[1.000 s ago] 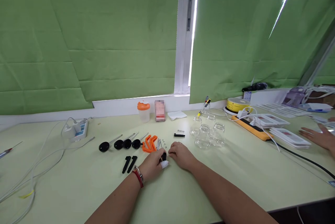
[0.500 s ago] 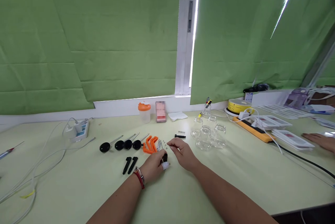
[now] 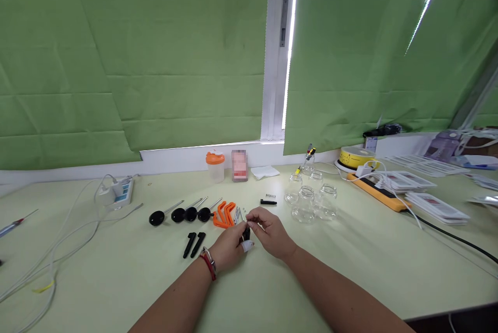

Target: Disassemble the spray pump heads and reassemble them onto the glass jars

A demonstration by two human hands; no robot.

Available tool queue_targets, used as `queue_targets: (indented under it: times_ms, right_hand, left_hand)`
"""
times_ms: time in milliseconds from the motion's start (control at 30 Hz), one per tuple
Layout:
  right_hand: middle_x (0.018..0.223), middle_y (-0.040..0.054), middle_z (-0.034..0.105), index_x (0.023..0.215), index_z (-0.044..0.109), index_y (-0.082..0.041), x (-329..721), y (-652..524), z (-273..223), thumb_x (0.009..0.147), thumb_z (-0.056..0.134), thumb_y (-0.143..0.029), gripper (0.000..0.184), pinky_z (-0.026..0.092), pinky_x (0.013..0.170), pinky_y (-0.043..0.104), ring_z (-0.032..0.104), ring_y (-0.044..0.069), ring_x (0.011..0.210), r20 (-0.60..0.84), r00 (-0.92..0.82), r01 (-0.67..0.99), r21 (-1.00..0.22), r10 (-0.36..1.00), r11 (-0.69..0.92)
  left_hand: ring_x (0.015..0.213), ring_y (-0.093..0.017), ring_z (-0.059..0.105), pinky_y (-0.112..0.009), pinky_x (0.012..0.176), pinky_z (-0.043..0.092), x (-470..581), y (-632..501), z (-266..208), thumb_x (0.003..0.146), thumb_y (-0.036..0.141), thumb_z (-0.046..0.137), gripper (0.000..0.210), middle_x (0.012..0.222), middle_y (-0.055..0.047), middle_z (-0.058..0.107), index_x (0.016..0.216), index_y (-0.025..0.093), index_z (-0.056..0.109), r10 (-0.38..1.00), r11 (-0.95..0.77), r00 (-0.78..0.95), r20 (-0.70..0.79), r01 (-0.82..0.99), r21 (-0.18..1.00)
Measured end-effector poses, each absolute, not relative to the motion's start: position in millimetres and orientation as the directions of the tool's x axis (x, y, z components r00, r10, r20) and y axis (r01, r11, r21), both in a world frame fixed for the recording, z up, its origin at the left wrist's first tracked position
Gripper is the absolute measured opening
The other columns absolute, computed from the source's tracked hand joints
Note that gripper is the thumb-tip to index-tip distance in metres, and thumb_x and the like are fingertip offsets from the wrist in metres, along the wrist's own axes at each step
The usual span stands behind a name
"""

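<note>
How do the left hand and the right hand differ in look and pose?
The left hand grips a black part; the right hand has thumb and forefinger pinched near that part's top, anything between them too small to tell.
The left wrist wears bracelets; the right wrist is bare.
The left thumb has a white wrap; no wrap shows on the right thumb.
Both are ungloved.

Bare forearms (image 3: pixel 177 294), silvery bracelet (image 3: pixel 210 257), red band (image 3: pixel 212 271) on left wrist, white wrapping (image 3: pixel 247 245) on left thumb
</note>
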State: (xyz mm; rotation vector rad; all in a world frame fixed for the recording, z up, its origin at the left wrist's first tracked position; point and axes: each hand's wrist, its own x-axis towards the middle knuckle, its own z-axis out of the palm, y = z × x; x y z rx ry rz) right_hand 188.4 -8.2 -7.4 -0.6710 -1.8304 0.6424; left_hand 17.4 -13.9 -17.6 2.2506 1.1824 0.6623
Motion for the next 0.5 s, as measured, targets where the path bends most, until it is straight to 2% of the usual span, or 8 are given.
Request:
queue_targets:
  times_ms: [233,500]
  right_hand:
    - [0.087,0.0042,0.060,0.088,0.065,-0.020,191.5,-9.0,-7.1,0.080,0.052,-0.010,0.019,0.048,0.075,0.028,0.058,0.015,0.081,0.636,-0.406,0.176,-0.650,0.656,0.739]
    - [0.086,0.0048,0.060,0.076,0.066,-0.019,190.9,-5.1,-13.2,0.071,0.058,-0.008,0.014,0.050,0.069,0.028,0.060,0.014,0.074,0.621,-0.418,0.158,-0.669,0.663,0.726]
  left_hand:
    - [0.070,-0.015,0.050,-0.024,0.062,0.038,18.0,-14.4,-17.4,0.081,0.026,0.050,0.019,0.081,-0.001,0.057,0.098,0.019,0.051,0.825,-0.514,0.529,0.202,0.551,0.658]
    - [0.068,-0.015,0.049,-0.025,0.060,0.038,18.0,-14.7,-16.2,0.081,0.028,0.050,0.012,0.078,-0.001,0.055,0.087,0.018,0.050,0.829,-0.503,0.523,0.199,0.541,0.674]
